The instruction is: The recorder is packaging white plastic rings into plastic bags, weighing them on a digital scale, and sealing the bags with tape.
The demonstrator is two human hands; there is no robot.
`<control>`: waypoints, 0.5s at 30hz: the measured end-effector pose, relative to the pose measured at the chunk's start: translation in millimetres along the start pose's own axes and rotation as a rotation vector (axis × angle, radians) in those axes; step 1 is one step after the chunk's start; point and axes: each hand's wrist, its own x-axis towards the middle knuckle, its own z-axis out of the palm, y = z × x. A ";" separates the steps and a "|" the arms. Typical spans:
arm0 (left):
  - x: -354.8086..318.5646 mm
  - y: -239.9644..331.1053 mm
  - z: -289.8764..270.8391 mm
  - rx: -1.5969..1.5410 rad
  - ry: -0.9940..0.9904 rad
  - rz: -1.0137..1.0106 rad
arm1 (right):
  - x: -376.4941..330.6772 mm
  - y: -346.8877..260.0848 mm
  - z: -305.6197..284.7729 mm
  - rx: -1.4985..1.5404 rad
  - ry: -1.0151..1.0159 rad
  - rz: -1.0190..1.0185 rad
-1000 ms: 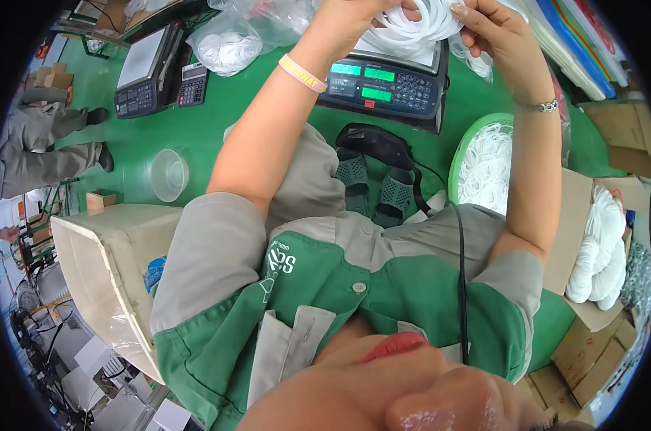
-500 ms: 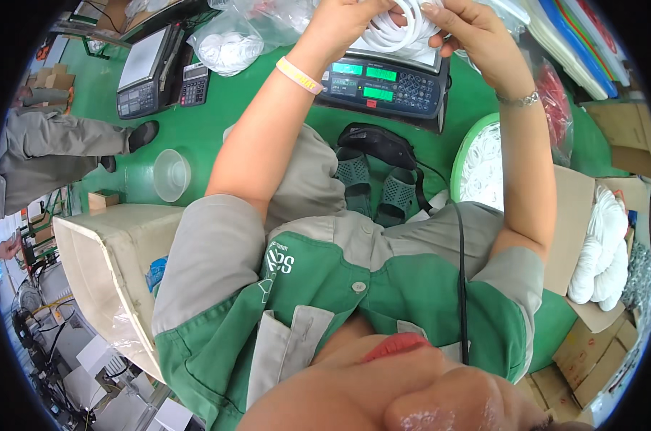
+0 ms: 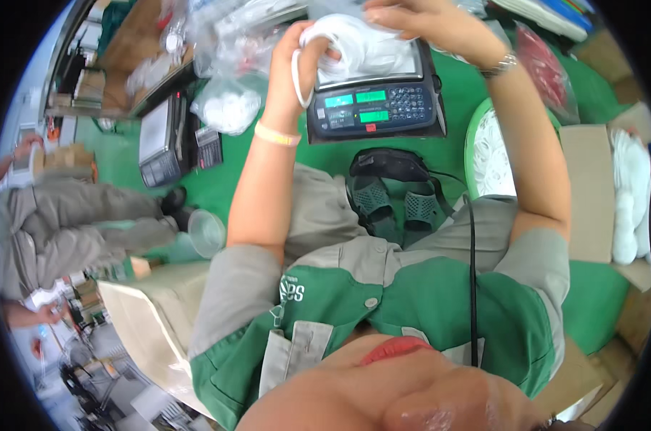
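Moved leftward, left fingers (image 3: pixel 312 57) grasp white rings (image 3: pixel 348 47) above scale (image 3: pixel 375 108) on green floor (image 3: pixel 456 122); right fingers (image 3: pixel 396 20) blurred, grip unclear.

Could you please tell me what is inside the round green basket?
The green basket holds thin white loops. The person's right forearm covers much of its right part, and whatever lies beneath the top loops cannot be seen.

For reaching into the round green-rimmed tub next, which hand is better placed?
Probably the right hand: the green-rimmed tub lies on that side, close by the right forearm, while the left hand is occupied gripping white rings.
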 end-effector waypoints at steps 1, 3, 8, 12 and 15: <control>-3.4 1.5 4.8 0.284 -0.069 0.023 | -2.0 3.4 6.5 -0.077 0.006 -0.049; -13.8 5.1 17.2 0.667 -0.228 0.136 | -6.6 21.0 31.7 -0.100 -0.127 -0.161; -23.2 -34.8 -0.3 1.076 -0.664 -0.089 | -20.9 69.6 114.0 -0.063 -0.269 0.234; -26.5 -58.2 22.8 1.014 -0.791 -0.023 | -28.8 114.7 123.7 0.062 -0.257 0.405; -19.6 -63.4 23.8 0.991 -0.683 -0.190 | -19.7 109.6 106.6 -0.297 -0.298 0.200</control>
